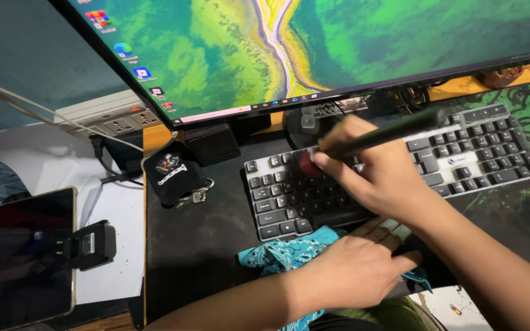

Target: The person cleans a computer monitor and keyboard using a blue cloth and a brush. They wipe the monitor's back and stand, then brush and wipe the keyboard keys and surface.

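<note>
Here the right hand (pixel 378 175) is closed around a long, thin black brush (pixel 375 138) and holds it low on the handle, near the dark red head, which touches the keys on the left half of the grey and black keyboard (pixel 461 153). The left hand (pixel 354 266) lies flat with the fingers loosely bent on a turquoise patterned cloth (pixel 277 251), just in front of the keyboard's near edge; it presses the cloth more than it grips it.

The brush looks light and stiff, so I judge that a pencil-like hold near the head gives good control. The cloth is soft and limp and will fold wherever it is pinched. The keyboard is rigid, but its keys could come loose under hard pushing.

The brush head is blurred, so its bristles cannot be made out. The right hand hides some middle keys. The wide monitor (pixel 338 49) is cut off at the top, and the dark tablet (pixel 29 251) at the left edge.
</note>
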